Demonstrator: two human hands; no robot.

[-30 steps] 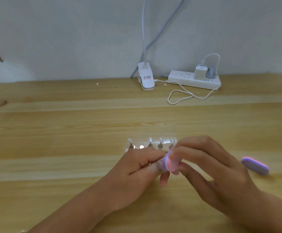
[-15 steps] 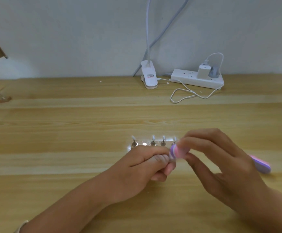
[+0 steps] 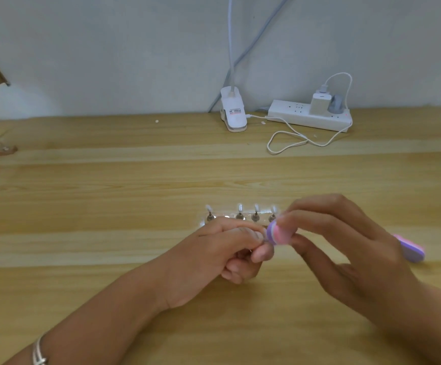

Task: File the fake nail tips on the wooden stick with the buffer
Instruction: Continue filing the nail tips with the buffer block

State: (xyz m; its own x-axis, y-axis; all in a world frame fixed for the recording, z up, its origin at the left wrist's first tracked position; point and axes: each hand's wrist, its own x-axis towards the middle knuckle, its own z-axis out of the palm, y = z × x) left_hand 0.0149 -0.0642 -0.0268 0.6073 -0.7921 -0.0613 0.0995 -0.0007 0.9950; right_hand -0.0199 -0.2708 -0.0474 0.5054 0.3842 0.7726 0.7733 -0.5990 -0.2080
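**A:** What has the left hand got?

**B:** The left hand (image 3: 224,251) is curled, with thumb and forefinger pinching something small. It's mostly hidden, but I take it for a nail tip (image 3: 264,241).

**A:** And the buffer?

**B:** The buffer (image 3: 278,233) is immediately right of that pinch and seems to touch it. Its long axis runs back into the right hand (image 3: 345,248), which clasps it between thumb and fingers.

**A:** And the other tips?

**B:** The row of tips (image 3: 240,215) stands just beyond the left knuckles. A spare buffer (image 3: 412,250) lies on the far side of the right hand.

Left hand (image 3: 214,250) curled, right hand (image 3: 351,248) pinching
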